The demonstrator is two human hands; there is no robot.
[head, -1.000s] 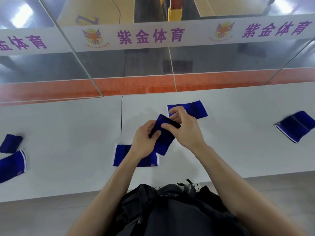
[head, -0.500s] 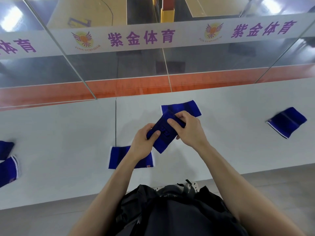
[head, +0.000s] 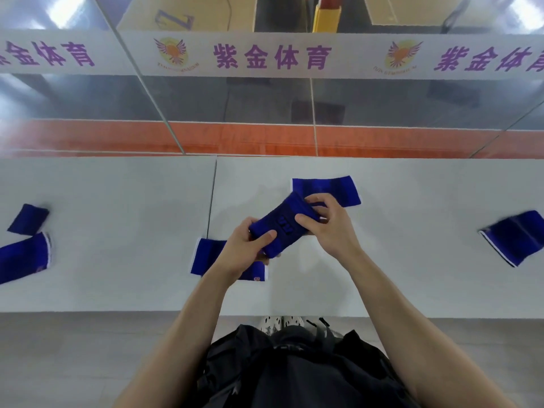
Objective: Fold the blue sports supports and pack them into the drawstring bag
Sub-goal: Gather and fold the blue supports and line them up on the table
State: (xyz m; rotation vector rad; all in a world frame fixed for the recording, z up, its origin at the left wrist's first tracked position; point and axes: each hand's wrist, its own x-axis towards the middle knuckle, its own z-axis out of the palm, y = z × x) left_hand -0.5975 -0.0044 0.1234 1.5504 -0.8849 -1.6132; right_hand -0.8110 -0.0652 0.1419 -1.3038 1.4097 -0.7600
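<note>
Both hands hold one folded blue support above the white table. My left hand grips its near end, thumb on top. My right hand pinches its far end. A flat blue support lies just beyond the hands. Another blue support lies under my left wrist, partly hidden. One more blue support lies at the right. Two blue supports lie at the far left. A black bag sits low against my body.
A glass wall with a white banner of purple characters rises right behind the table. A seam splits the tabletop left of centre. The table's near edge runs across the view, with grey floor and shoes below.
The held support has been turned and flattened between my hands, its printed side now up. Both hands stay over the same spot; the camera has tilted slightly.
</note>
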